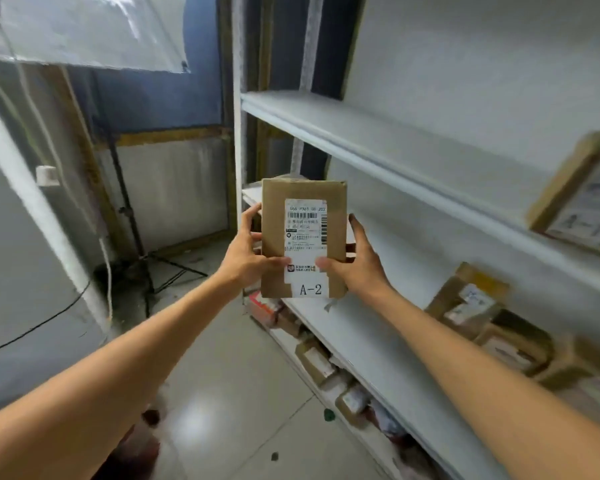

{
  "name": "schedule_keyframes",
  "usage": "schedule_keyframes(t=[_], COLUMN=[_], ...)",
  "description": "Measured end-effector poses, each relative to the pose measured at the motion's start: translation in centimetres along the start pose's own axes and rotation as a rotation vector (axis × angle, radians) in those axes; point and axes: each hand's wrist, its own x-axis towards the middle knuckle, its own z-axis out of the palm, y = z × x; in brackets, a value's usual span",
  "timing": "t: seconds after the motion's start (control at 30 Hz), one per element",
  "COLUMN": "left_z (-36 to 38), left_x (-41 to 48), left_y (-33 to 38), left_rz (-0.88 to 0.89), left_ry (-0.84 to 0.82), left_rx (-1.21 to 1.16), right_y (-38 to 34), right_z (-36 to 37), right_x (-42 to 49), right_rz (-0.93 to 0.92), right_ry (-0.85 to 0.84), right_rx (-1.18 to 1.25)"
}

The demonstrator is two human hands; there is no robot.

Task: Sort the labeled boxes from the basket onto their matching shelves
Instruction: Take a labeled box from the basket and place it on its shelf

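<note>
Two hands held one cardboard box [274,209] up in the air, right by some white shelves. The left hand [246,251] gripped the box's left side & the right hand [357,261] gripped its right side. Both thumbs [278,261] pressed on the front, low down, w/ the other fingers [252,216] curled round the edges to the back. So both hands were wrapped on the box, not spread wide.

Step in hand, I think: read the tag, then find the shelf. The white label [305,230] faced the person, & "A-2" sat just below the thumbs. To do it well: keep thumbs off the tag so it's easy to read, check the shelf's mark first, & keep both hands on till the box sits flat. No shelf marks showed.

The box stood tall. Its long side ran up & down, from under the thumbs to well above the fingertips. Tag end pointed down, other end pointed up, front flat toward the person.

Past the right fingers, an upper shelf board [378,140] ran above them & a lower shelf board [378,323] ran below. One parcel [579,199] lay on the upper board & more parcels [465,299] on the lower, too blurry to read. The basket wasn't in view.
</note>
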Motion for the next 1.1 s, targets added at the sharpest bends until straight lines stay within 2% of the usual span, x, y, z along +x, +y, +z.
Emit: schedule_keyframes(t=[0.23,0.47,0.6,0.73,0.97,1.1], left_z=[6.7,9.8,12.1,13.9,15.9,16.8], left_x=[2.3,5.7,8.5,11.4,14.9,17.7], left_y=[-2.4,-4.0,-3.3,-2.9,-4.4,-6.0], left_rz=[-0.125,-0.148,-0.100,-0.076,-0.136,-0.171], left_ry=[-0.206,-0.324,-0.401,-0.435,-0.420,-0.403], left_rx=[-0.020,0.010,-0.011,0.014,0.003,-0.048], right_y=[6.0,9.5,10.4,11.0,13.7,14.6], right_z=[-4.1,-5.1,-7.2,-9.0,-8.1,-8.1], right_x=[-3.4,-3.6,-2.4,0.1,3.9,6.3], right_rz=[0.171,0.291,0.356,0.424,0.495,0.455], right_ry=[0.201,0.305,0.359,0.346,0.478,0.496], right_rx=[-0.046,-0.020,-0.007,-0.012,-0.027,-0.132])
